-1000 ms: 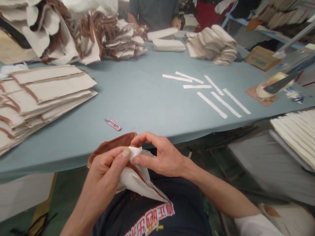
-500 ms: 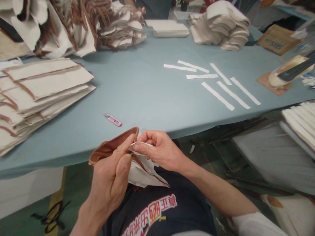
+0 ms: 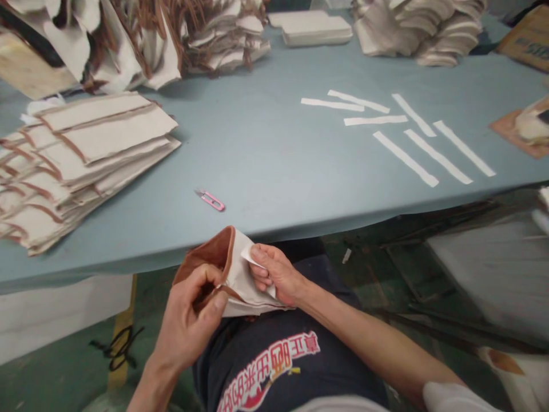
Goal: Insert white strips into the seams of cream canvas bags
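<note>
A cream cloth pouch [image 3: 237, 263] with brown lining and brown edging rests against my lap at the table's front edge. Its mouth gapes toward the upper left. My left hand [image 3: 182, 323] pinches the brown-edged rim at the near corner, thumb outside and fingers partly inside. My right hand [image 3: 277, 276] is closed on a white strip [image 3: 247, 253], one end of which sticks out past the thumb beside the pouch's cream side. Some of that strip is hidden by the fingers. Pink-handled thread snips [image 3: 211, 199] lie on the table beyond the pouch.
Several white strips [image 3: 405, 158] lie on the blue-green table [image 3: 274, 160]. Stacked cream pieces with brown edging [image 3: 115, 134] sit at left. Behind are heaped brown-and-cream pieces [image 3: 227, 40], a flat cream stack [image 3: 315, 28] and a folded stack [image 3: 412, 26]. A cardboard box [image 3: 527, 40] stands far right.
My right hand has drawn back from the rim corner to the right with the white strip. The pouch has turned, showing more of its cream side. The view has shifted left.
</note>
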